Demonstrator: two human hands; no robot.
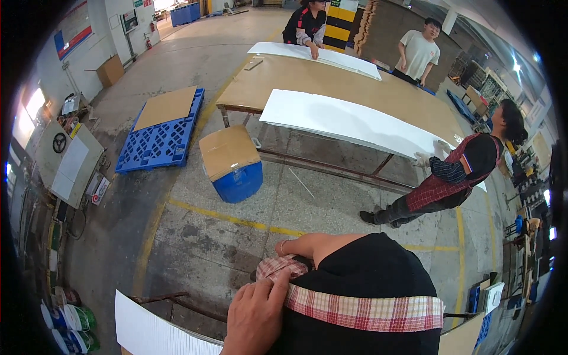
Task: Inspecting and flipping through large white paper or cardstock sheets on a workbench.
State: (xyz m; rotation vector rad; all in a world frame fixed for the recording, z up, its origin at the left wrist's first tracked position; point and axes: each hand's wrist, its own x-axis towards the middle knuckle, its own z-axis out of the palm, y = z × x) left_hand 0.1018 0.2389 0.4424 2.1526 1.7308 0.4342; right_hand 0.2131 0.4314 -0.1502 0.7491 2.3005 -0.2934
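Observation:
At the bottom centre my left hand (254,316) has its fingers bent around the end of a red-and-cream plaid cloth band (367,307), with the index finger stretched along the cloth. The band crosses the back of a black top (378,263) worn by a person close in front, who seems bent over. From that top a bare forearm (319,245) reaches left, a bracelet at its wrist; what its hand does is hidden. More bunched plaid cloth (278,267) lies just past my fingertips. My right hand is out of sight.
White sheets (157,328) are stacked at lower left. Ahead stand a blue bin (239,183) topped by cardboard, a blue pallet (157,139), and a long table (307,74) bearing white panels (343,118). One person (455,171) handles them; two others stand beyond.

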